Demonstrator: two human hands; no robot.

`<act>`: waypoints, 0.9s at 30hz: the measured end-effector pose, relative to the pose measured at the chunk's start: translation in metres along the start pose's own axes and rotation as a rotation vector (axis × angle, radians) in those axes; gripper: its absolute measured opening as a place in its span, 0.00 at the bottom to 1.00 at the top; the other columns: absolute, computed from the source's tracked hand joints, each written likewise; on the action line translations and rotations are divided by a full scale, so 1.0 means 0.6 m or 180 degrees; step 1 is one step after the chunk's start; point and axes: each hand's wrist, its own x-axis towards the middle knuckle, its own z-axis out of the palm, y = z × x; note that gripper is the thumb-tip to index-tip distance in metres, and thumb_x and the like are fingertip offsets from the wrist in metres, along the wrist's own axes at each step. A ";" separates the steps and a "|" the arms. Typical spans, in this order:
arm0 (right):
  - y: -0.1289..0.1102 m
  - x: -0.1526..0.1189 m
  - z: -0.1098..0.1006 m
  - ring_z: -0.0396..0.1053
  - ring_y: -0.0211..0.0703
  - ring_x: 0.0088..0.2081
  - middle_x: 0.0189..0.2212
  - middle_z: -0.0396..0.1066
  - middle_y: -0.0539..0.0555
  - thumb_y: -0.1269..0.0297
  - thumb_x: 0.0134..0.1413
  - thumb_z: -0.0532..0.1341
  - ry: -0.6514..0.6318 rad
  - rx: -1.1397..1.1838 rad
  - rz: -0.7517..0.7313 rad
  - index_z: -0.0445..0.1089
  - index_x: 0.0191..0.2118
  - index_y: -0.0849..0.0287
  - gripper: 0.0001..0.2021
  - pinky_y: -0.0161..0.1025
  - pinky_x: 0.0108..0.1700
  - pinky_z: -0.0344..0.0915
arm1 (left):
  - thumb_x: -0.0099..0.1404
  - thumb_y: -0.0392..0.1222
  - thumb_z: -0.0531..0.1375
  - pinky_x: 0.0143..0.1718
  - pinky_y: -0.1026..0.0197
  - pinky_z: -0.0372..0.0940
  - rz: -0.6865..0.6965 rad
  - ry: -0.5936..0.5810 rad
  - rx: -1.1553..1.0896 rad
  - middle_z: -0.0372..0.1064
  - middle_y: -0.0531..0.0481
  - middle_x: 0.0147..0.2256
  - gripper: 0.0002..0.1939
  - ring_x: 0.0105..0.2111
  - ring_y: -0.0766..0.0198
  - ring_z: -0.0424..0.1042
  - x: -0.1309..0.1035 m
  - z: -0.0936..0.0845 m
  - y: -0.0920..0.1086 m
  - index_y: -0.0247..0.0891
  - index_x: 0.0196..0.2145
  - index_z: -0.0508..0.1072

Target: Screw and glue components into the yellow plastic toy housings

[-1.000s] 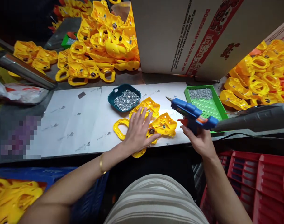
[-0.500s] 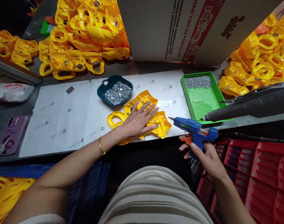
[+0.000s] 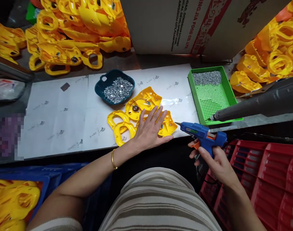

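Note:
My left hand (image 3: 150,130) lies with fingers outstretched over the nearer of two yellow plastic shell halves, hiding much of it. The nearer half (image 3: 170,125) shows a small board at its right part. Just behind it, the farther half (image 3: 152,95) lies with its inside up, with wires and a round speaker-like part in it. Both have loop handles toward the left. In my right hand (image 3: 215,163) is a blue hot glue gun (image 3: 194,129), fingers around its grip by the orange trigger. Its nozzle points left, close to the nearer half's right edge.
A dark teal bowl (image 3: 114,96) of small screws stands behind the shells. A green tray (image 3: 194,96) with screws is at right, a dark power tool (image 3: 252,102) across its corner. Yellow shells pile up (image 3: 88,25) behind; a carton (image 3: 161,29) stands at the back. Red crates (image 3: 264,173) are lower right.
My left hand has drawn back toward me and slightly right, uncovering the farther half and the handles. The glue gun stays beside the shells' right edge. The whole view has shifted a little.

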 end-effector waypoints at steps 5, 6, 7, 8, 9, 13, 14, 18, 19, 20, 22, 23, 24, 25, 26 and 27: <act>0.005 0.008 0.001 0.74 0.43 0.33 0.38 0.75 0.58 0.51 0.58 0.59 -0.0051 -0.0156 0.0021 0.68 0.46 0.60 0.18 0.37 0.25 0.73 | 0.62 0.65 0.55 0.65 0.41 0.27 -0.0033 0.0020 0.0021 0.45 0.37 0.67 0.45 0.67 0.47 0.44 0.000 -0.002 0.004 0.36 0.67 0.48; 0.005 0.009 0.001 0.74 0.43 0.33 0.38 0.75 0.58 0.50 0.58 0.58 -0.0053 -0.0188 0.0035 0.68 0.46 0.60 0.18 0.37 0.25 0.73 | 0.62 0.65 0.55 0.65 0.40 0.27 -0.0042 0.0014 0.0032 0.45 0.37 0.67 0.45 0.67 0.47 0.44 0.001 -0.002 0.004 0.36 0.67 0.49; 0.006 0.010 0.000 0.74 0.43 0.32 0.38 0.75 0.58 0.50 0.58 0.58 -0.0054 -0.0236 0.0054 0.68 0.46 0.60 0.19 0.37 0.25 0.72 | 0.62 0.65 0.55 0.65 0.40 0.27 -0.0053 0.0002 0.0043 0.44 0.38 0.67 0.45 0.67 0.47 0.44 0.001 -0.002 0.005 0.36 0.67 0.49; 0.005 0.010 0.000 0.74 0.42 0.30 0.37 0.75 0.58 0.49 0.58 0.58 -0.0053 -0.0313 0.0084 0.68 0.45 0.60 0.19 0.36 0.24 0.72 | 0.61 0.65 0.55 0.65 0.40 0.28 -0.0063 -0.0015 0.0054 0.44 0.38 0.67 0.45 0.67 0.47 0.44 0.002 -0.003 0.006 0.35 0.67 0.49; 0.003 0.010 -0.001 0.73 0.41 0.28 0.35 0.75 0.57 0.49 0.58 0.58 -0.0029 -0.0419 0.0108 0.69 0.45 0.60 0.19 0.36 0.23 0.71 | 0.61 0.65 0.55 0.65 0.40 0.28 -0.0071 -0.0035 0.0064 0.44 0.38 0.67 0.45 0.67 0.47 0.44 0.002 -0.003 0.006 0.35 0.67 0.50; -0.013 0.006 -0.002 0.68 0.38 0.21 0.26 0.74 0.53 0.47 0.59 0.56 0.0062 -0.1012 0.0066 0.70 0.38 0.59 0.18 0.35 0.20 0.66 | 0.62 0.65 0.55 0.65 0.39 0.27 -0.0075 -0.0053 0.0108 0.44 0.39 0.68 0.45 0.67 0.46 0.44 0.003 -0.005 0.008 0.36 0.67 0.50; -0.018 0.005 -0.002 0.68 0.38 0.21 0.26 0.74 0.53 0.48 0.59 0.55 0.0069 -0.1173 -0.0003 0.70 0.36 0.58 0.18 0.35 0.20 0.65 | 0.62 0.65 0.54 0.65 0.39 0.27 -0.0075 -0.0050 0.0120 0.43 0.39 0.68 0.44 0.67 0.46 0.44 0.002 -0.005 0.009 0.36 0.67 0.50; -0.028 0.003 -0.002 0.69 0.39 0.23 0.25 0.73 0.52 0.50 0.61 0.54 0.0101 -0.1631 -0.0255 0.71 0.36 0.57 0.17 0.36 0.24 0.65 | 0.62 0.66 0.54 0.65 0.39 0.26 -0.0093 -0.0046 0.0148 0.43 0.39 0.68 0.44 0.67 0.46 0.44 0.002 -0.005 0.013 0.36 0.67 0.50; -0.029 0.003 -0.002 0.68 0.39 0.22 0.24 0.73 0.52 0.50 0.61 0.54 0.0114 -0.1682 -0.0273 0.71 0.36 0.57 0.17 0.36 0.24 0.65 | 0.62 0.66 0.54 0.65 0.39 0.26 -0.0102 -0.0045 0.0152 0.43 0.39 0.68 0.44 0.67 0.46 0.44 0.002 -0.005 0.014 0.36 0.67 0.50; -0.029 0.004 -0.002 0.67 0.39 0.22 0.23 0.72 0.52 0.50 0.61 0.54 0.0125 -0.1717 -0.0277 0.71 0.36 0.58 0.17 0.36 0.24 0.64 | 0.62 0.66 0.53 0.65 0.39 0.26 -0.0106 -0.0040 0.0155 0.43 0.39 0.68 0.44 0.67 0.46 0.44 0.002 -0.005 0.014 0.35 0.67 0.51; -0.027 0.004 -0.003 0.67 0.38 0.21 0.23 0.71 0.52 0.49 0.60 0.54 0.0159 -0.1793 -0.0261 0.71 0.37 0.59 0.18 0.36 0.23 0.63 | 0.62 0.66 0.54 0.65 0.40 0.25 -0.0097 -0.0036 0.0163 0.43 0.39 0.68 0.44 0.67 0.46 0.44 0.002 -0.005 0.015 0.36 0.67 0.51; -0.026 0.005 -0.004 0.67 0.38 0.21 0.23 0.71 0.52 0.48 0.60 0.54 0.0187 -0.1836 -0.0256 0.71 0.37 0.59 0.18 0.36 0.23 0.63 | 0.62 0.66 0.54 0.65 0.40 0.25 -0.0093 -0.0036 0.0167 0.43 0.39 0.68 0.44 0.67 0.46 0.44 0.002 -0.004 0.015 0.36 0.67 0.51; -0.025 0.005 -0.005 0.66 0.39 0.21 0.23 0.71 0.52 0.48 0.60 0.54 0.0209 -0.1881 -0.0250 0.71 0.37 0.60 0.19 0.36 0.23 0.62 | 0.62 0.66 0.54 0.65 0.40 0.25 -0.0091 -0.0036 0.0170 0.43 0.39 0.68 0.44 0.67 0.46 0.44 0.002 -0.004 0.015 0.36 0.67 0.51; -0.024 0.005 -0.006 0.66 0.39 0.21 0.22 0.70 0.52 0.47 0.59 0.54 0.0226 -0.1925 -0.0240 0.71 0.37 0.60 0.20 0.36 0.23 0.62 | 0.62 0.66 0.54 0.65 0.40 0.25 -0.0089 -0.0037 0.0173 0.43 0.39 0.68 0.45 0.67 0.46 0.44 0.002 -0.004 0.015 0.35 0.67 0.51; -0.023 0.005 -0.007 0.65 0.39 0.21 0.22 0.69 0.52 0.46 0.59 0.54 0.0235 -0.1961 -0.0222 0.70 0.37 0.61 0.21 0.36 0.23 0.61 | 0.61 0.66 0.54 0.65 0.40 0.26 -0.0091 -0.0039 0.0177 0.43 0.39 0.68 0.45 0.67 0.46 0.44 0.002 -0.004 0.015 0.35 0.66 0.51; -0.023 0.005 -0.008 0.65 0.39 0.21 0.21 0.68 0.52 0.45 0.59 0.53 0.0223 -0.1974 -0.0190 0.70 0.37 0.61 0.21 0.36 0.23 0.61 | 0.61 0.66 0.54 0.65 0.39 0.26 -0.0099 -0.0044 0.0183 0.43 0.39 0.68 0.45 0.67 0.46 0.45 0.002 -0.005 0.015 0.35 0.66 0.51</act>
